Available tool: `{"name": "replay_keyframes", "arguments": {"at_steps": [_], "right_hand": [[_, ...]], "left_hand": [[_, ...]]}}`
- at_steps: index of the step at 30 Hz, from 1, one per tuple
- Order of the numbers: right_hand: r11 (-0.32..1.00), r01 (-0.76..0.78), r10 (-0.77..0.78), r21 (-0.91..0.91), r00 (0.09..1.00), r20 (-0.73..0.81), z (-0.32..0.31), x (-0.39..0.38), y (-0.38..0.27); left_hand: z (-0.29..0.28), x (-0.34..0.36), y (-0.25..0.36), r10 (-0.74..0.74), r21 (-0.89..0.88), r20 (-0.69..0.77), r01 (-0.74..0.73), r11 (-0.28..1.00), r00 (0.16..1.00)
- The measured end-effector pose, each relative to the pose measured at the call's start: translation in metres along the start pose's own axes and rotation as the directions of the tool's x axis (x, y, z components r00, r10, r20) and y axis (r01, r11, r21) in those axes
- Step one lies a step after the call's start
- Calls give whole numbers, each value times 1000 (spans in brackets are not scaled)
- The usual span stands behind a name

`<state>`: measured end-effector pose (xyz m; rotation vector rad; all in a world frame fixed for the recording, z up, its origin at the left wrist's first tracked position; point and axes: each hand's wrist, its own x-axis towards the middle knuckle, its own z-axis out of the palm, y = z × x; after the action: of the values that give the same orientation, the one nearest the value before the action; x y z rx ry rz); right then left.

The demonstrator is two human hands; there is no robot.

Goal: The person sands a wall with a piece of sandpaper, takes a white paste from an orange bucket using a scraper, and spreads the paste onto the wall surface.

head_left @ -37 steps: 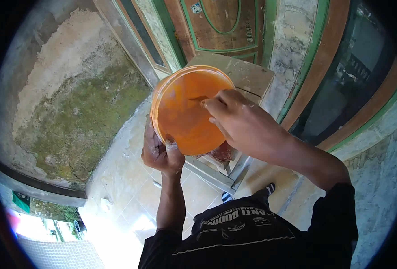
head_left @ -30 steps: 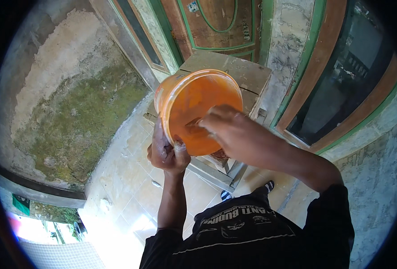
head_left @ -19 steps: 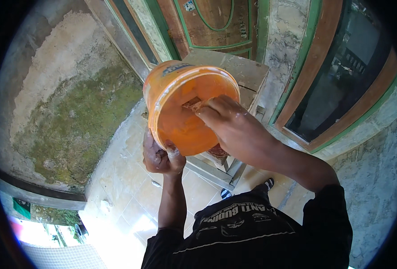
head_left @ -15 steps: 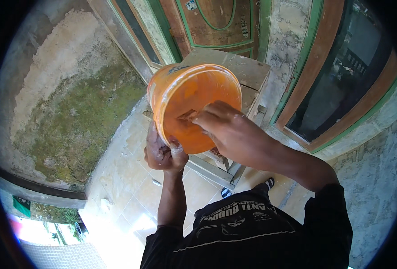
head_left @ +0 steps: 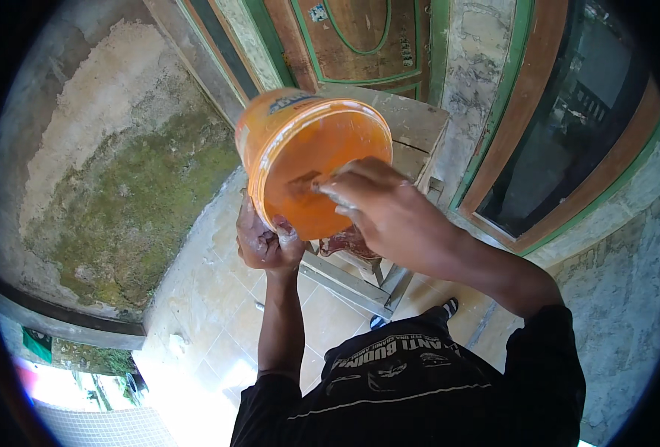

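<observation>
Orange bucket (head_left: pixel 337 145) tips more twd me

My R hand (head_left: pixel 371 197) pinches a flat brown piece (head_left: pixel 300 185) inside it; my L hand (head_left: pixel 267 238) clasps its left side. Opening faces me more than 1 sec ago, so prob. easier reach. Wooden table (head_left: pixel 421 123) is behind.

1) Green-trimmed brown wooden door (head_left: pixel 367 63) at the top
2) Brown-framed dark glass window (head_left: pixel 568 141) at upper right
3) Mossy, patchy concrete surface (head_left: pixel 136 194) on the left
4) Cream tiled floor (head_left: pixel 226 316), sunlit toward lower left
5) Grey weathered wall (head_left: pixel 628 313) along the right edge
</observation>
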<state>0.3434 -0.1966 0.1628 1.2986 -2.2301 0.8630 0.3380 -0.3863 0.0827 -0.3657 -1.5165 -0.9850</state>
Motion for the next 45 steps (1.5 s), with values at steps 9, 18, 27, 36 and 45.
{"name": "replay_keyframes", "arguments": {"at_steps": [9,18,27,36,45], "right_hand": [[941,60,-100,-332,990,-104,3,18,-14],[987,46,-64,-156,992,-111,3,14,-1],[968,12,-32,-250,997,-73,20,21,8],[992,-83,70,-100,990,-126,20,18,17],[974,-146,176,173,969,-171,-23,20,4]], "left_hand": [[6,20,-15,74,-121,-131,-90,989,989],[4,19,-26,143,-69,-39,-145,987,989],[0,18,-19,84,-24,80,-82,996,993],[17,24,-14,77,-63,-64,-81,995,995],[2,24,-22,-27,-165,-10,25,986,1000]]}}
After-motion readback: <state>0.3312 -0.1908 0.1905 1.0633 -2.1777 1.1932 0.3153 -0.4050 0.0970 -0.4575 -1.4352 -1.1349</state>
